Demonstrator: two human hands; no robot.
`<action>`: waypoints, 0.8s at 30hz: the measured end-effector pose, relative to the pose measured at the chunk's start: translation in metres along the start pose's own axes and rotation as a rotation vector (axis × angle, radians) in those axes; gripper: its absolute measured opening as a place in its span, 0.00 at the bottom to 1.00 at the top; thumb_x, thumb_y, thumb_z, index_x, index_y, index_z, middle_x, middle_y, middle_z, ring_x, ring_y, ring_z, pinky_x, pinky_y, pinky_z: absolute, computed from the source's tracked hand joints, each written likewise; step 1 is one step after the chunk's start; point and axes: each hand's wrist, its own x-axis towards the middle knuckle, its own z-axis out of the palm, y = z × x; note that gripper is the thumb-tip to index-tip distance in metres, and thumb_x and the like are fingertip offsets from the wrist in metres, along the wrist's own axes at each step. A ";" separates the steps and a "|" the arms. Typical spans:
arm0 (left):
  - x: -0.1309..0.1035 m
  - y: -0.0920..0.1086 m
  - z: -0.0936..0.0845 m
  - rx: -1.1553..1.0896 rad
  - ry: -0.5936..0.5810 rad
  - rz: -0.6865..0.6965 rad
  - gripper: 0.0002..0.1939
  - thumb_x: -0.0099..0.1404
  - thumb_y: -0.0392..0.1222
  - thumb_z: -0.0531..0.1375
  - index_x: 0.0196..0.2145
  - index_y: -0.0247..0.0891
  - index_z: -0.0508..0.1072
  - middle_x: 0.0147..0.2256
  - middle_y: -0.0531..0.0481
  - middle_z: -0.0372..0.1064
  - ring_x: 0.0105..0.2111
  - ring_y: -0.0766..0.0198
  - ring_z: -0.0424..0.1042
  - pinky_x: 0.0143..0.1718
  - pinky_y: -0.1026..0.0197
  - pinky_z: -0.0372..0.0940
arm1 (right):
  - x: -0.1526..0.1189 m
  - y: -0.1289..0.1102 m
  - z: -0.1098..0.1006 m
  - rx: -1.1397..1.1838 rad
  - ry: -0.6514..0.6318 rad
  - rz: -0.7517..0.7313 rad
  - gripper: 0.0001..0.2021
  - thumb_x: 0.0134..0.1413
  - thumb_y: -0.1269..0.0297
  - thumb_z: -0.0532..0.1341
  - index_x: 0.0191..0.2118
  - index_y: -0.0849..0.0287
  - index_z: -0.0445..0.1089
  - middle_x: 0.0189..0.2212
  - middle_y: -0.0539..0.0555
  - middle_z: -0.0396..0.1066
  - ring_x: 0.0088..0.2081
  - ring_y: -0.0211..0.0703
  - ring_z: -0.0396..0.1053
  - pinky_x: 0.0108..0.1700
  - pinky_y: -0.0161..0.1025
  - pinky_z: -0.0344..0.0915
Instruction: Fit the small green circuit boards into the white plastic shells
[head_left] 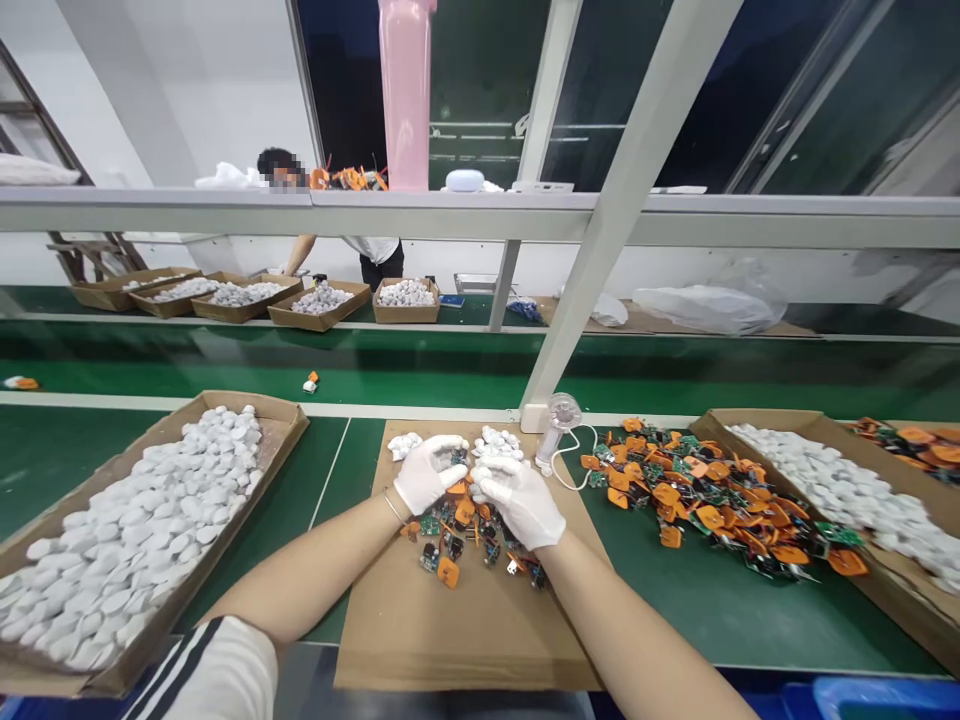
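Both my hands wear white gloves over a sheet of brown cardboard (pixel 405 640). My left hand (pixel 429 476) pinches a small dark circuit-board assembly (pixel 458 456) between thumb and fingers. Facing it, my right hand (pixel 519 498) has its fingers curled inward; whatever they hold is hidden. Under and in front of the hands lies a loose heap of small circuit boards with orange pads (pixel 465 512). White rounded plastic pieces (pixel 499 442) lie just beyond my right hand, and a smaller group of white pieces (pixel 405 445) lies beyond my left.
A cardboard tray of white pieces (pixel 150 520) stands left. At right are a large pile of orange-padded boards (pixel 697 490) and another white-filled tray (pixel 825 470). A small clear-headed fan (pixel 561 415) stands by the slanted post (pixel 581 290). Across the bench, a person (pixel 375 250) bends near several trays.
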 end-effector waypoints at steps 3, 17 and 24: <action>-0.001 0.004 0.002 0.009 -0.011 0.043 0.14 0.54 0.34 0.64 0.40 0.36 0.74 0.42 0.44 0.77 0.45 0.55 0.76 0.53 0.49 0.70 | 0.004 0.005 -0.004 -0.001 -0.018 -0.041 0.19 0.35 0.55 0.74 0.34 0.57 0.73 0.32 0.56 0.74 0.32 0.48 0.73 0.38 0.48 0.73; -0.013 0.009 0.007 0.028 -0.136 0.054 0.14 0.55 0.38 0.66 0.41 0.38 0.78 0.39 0.45 0.78 0.37 0.56 0.77 0.41 0.55 0.74 | 0.004 0.003 -0.009 -0.126 -0.147 -0.116 0.16 0.47 0.46 0.66 0.27 0.55 0.71 0.30 0.56 0.70 0.36 0.50 0.71 0.40 0.47 0.71; -0.010 0.013 0.000 0.267 -0.162 0.212 0.12 0.55 0.43 0.69 0.38 0.39 0.80 0.30 0.48 0.74 0.30 0.60 0.72 0.35 0.58 0.70 | 0.005 0.004 -0.013 -0.062 -0.231 -0.070 0.15 0.44 0.52 0.69 0.22 0.56 0.67 0.26 0.53 0.65 0.32 0.46 0.66 0.37 0.44 0.67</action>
